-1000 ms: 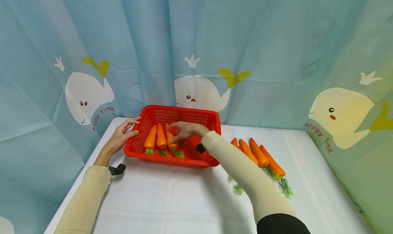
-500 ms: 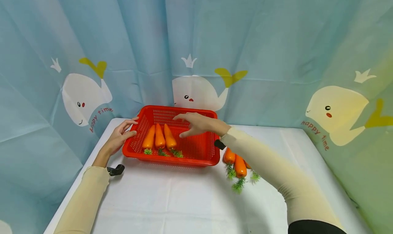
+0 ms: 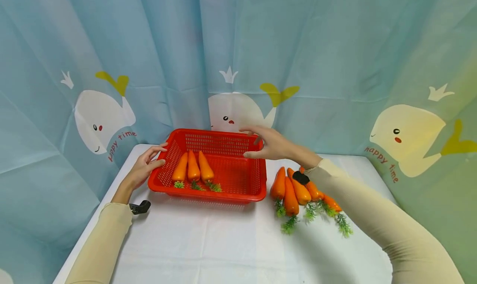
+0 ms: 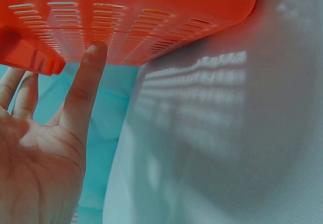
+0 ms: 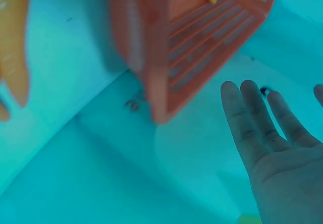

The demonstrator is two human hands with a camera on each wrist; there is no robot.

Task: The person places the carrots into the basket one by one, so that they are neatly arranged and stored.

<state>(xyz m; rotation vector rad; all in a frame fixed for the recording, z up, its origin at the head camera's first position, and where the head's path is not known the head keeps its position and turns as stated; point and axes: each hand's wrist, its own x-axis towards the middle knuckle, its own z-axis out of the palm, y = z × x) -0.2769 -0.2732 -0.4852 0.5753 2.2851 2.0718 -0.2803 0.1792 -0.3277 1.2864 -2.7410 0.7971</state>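
A red plastic basket (image 3: 208,195) with slotted walls stands on the white tabletop. Three carrots (image 3: 193,168) with green tops lie side by side in its left half. My left hand (image 3: 143,168) is at the basket's left end; its straight thumb (image 4: 83,93) touches the outer wall and the other fingers reach past the edge. Over the basket's right end hovers my right hand (image 3: 273,144), empty, its fingers spread apart. Beside the basket, on the right, several more carrots (image 3: 290,197) lie in a loose group, partly covered by the right forearm.
A blue curtain (image 3: 335,68) with printed whales hangs behind the table and along both sides. White cloth covers the tabletop (image 3: 179,242), which reaches toward me in front of the basket. Black wrist cameras (image 3: 140,207) sit on both wrists.
My right hand has let go of the third carrot in the basket, lifted away, and moved right to the basket's right end. The left hand has stayed at the left rim.
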